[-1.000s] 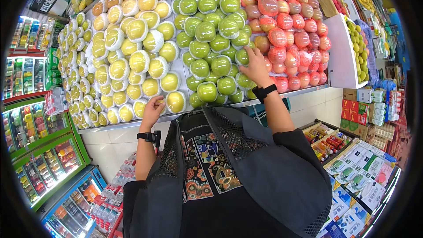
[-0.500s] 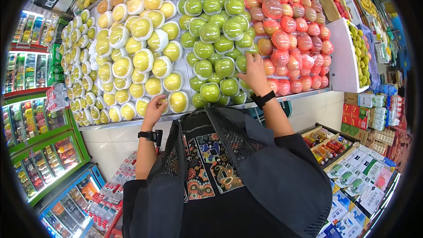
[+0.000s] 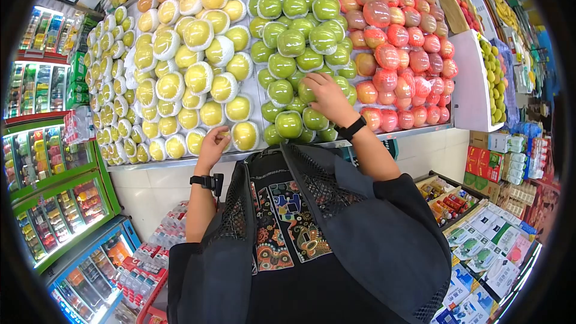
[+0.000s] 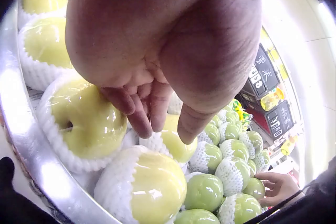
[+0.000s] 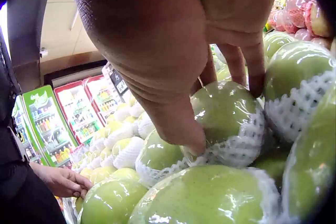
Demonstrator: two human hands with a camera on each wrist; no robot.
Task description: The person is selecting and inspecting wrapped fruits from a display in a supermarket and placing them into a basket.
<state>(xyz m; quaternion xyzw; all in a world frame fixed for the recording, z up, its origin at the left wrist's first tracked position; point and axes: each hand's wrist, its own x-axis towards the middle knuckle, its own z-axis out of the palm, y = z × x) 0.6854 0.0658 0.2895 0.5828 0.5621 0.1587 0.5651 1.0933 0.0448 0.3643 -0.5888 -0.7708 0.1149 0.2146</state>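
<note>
In the head view my right hand reaches over the near part of the green apples. Up close in the right wrist view, its thumb and fingers lie round a plastic-wrapped green apple in a white foam net. The apple still sits among its neighbours. My left hand hovers at the front edge of the yellow fruit, beside a large yellow one. Its fingers hang loosely curled and hold nothing, above yellow fruit in foam nets.
Red apples fill the right part of the stand, whose metal rim runs along the front. A white foam box of small green-yellow fruit stands at its right. Fridges and bottle packs line the left; cartons lie right.
My right hand has moved left, from the border with the red apples onto a green apple, and now grips it. The left hand stays nearly in place at the rim.
</note>
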